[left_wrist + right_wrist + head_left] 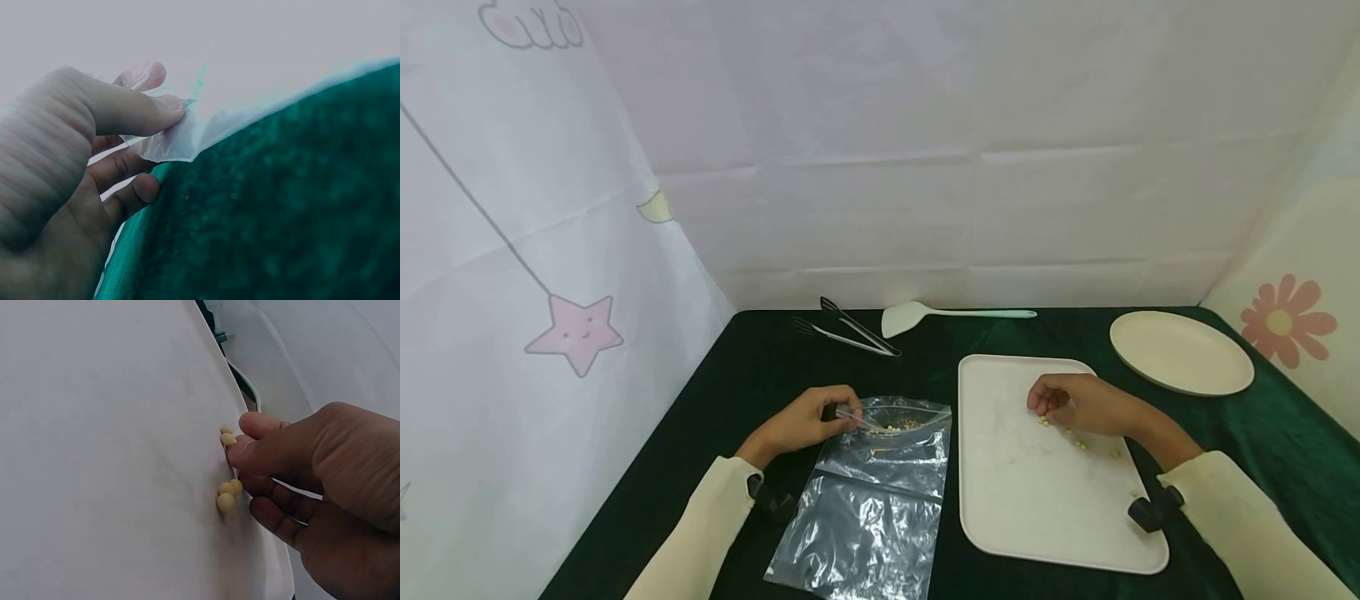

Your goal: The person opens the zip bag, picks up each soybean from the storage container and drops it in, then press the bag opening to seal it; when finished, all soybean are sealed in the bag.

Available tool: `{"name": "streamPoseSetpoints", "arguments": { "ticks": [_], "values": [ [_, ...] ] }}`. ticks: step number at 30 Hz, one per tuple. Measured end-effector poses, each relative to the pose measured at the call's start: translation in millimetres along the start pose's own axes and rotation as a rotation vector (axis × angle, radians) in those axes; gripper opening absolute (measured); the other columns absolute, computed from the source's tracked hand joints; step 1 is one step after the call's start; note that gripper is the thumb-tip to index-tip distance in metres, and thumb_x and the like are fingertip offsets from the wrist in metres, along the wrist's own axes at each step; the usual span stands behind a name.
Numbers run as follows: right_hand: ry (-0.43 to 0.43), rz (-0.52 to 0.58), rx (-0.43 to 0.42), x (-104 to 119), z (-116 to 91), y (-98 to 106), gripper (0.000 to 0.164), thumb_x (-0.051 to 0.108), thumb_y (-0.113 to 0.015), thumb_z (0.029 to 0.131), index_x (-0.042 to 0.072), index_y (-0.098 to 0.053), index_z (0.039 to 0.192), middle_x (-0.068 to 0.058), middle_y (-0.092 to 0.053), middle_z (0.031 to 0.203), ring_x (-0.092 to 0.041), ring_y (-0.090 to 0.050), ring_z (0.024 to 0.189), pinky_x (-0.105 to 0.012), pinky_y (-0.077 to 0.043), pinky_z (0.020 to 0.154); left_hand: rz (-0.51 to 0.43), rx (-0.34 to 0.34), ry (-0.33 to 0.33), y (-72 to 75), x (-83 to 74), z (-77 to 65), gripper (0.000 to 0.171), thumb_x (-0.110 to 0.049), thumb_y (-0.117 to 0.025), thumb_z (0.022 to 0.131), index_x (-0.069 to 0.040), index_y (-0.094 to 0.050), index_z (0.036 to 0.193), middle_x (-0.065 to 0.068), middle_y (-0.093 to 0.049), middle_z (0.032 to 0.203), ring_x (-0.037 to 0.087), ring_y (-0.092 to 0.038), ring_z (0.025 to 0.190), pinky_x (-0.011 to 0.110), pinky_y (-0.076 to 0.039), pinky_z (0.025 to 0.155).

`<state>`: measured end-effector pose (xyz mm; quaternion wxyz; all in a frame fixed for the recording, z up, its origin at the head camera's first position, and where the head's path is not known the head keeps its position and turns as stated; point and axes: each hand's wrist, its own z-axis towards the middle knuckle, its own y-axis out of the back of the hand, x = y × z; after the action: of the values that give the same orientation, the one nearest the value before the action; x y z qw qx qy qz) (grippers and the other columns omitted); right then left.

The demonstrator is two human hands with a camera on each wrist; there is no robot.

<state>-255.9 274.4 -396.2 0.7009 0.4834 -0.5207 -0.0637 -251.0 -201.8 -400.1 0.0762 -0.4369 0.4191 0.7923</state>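
A clear zip bag (876,500) lies flat, with pale yellow beans (904,425) inside near its open mouth. My left hand (811,421) pinches the left end of the bag's mouth. In the left wrist view, the thumb presses the clear plastic (181,140) against the fingers. Over the white tray (1022,492), my right hand (1086,404) has its thumb and fingers curled together, pinching at round, soybean-like beans (227,438) by the thumb tip. More loose beans (226,501) sit beside the fingers.
Behind the bag lie metal tongs (857,333) and a white spatula (904,318) with a pale green handle. An oval white plate (1183,350) stands at the back right. Dark green cloth (760,367) covers the table, and a pale curtain hangs behind it.
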Motion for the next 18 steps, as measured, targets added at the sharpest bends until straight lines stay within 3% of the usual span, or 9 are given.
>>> {"name": "streamPoseSetpoints", "arguments": {
  "ticks": [13, 18],
  "values": [
    [0.0, -0.014, 0.004, 5.7, 0.1, -2.5, 0.018, 0.009, -0.07, 0.095, 0.016, -0.065, 0.11, 0.001, -0.064, 0.102, -0.019, -0.059, 0.095, -0.028, -0.052, 0.085, -0.001, -0.003, -0.031, 0.4, 2.1, 1.0, 0.017, 0.01, -0.061, 0.094, -0.003, -0.065, 0.104, 0.013, -0.063, 0.099, 0.022, -0.06, 0.085, 0.033, -0.052, 0.076],
    [-0.005, -0.043, -0.025, 5.6, 0.4, -2.3, 0.015, 0.009, -0.07, 0.095, 0.017, -0.066, 0.108, 0.003, -0.064, 0.098, -0.016, -0.059, 0.092, -0.027, -0.052, 0.082, 0.001, 0.004, -0.009, 0.6, 0.1, 0.3, 0.016, 0.01, -0.061, 0.094, -0.002, -0.065, 0.104, 0.013, -0.063, 0.099, 0.022, -0.06, 0.086, 0.034, -0.052, 0.077]
  ]
}}
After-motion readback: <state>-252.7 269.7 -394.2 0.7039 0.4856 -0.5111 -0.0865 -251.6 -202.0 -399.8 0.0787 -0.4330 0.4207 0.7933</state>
